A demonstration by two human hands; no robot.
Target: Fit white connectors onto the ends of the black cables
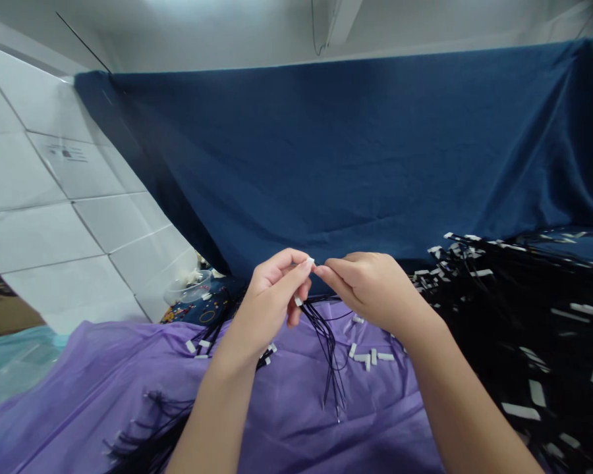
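Near the centre, my left hand (277, 289) pinches a small white connector (310, 262) between thumb and forefinger. Another white piece (298, 301) shows by its lower fingers, with a bundle of thin black wires (326, 342) hanging beside it over purple cloth (296, 408). My right hand (366, 283) is closed just right of the connector, its thumb and forefinger pressed around a thin dark wire (319, 264) that meets the connector. Several white connectors (374, 357) lie on the cloth below my right hand.
A large heap of black wires with white ends (489, 316) fills the right side. More black wires (153, 441) lie at lower left. A clear plastic bowl (190, 288) stands by the tiled wall (113, 224). Blue cloth (326, 151) hangs behind.
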